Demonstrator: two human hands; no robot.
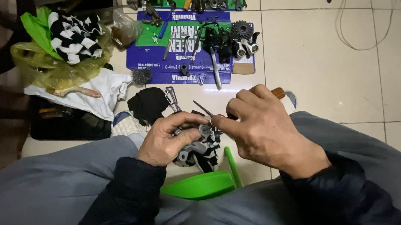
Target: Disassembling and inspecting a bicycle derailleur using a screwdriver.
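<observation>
Metal, plastic and cloth over glossy tile

The derailleur [198,150] looked dull grey metal with black plastic parts; the screwdriver [257,102] had a brown wooden handle [277,92] and thin metal shaft. The dustpan [205,183] was smooth green plastic, the trousers [54,182] matt grey cloth, the floor tiles [327,55] glossy cream, the flattened carton [166,58] printed cardboard.

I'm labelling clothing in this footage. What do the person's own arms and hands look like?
Both hands are bare: no gloves, rings or watch show on the left hand or the right hand. Each arm wears a dark navy-black sleeve that ends at the wrist.
</observation>
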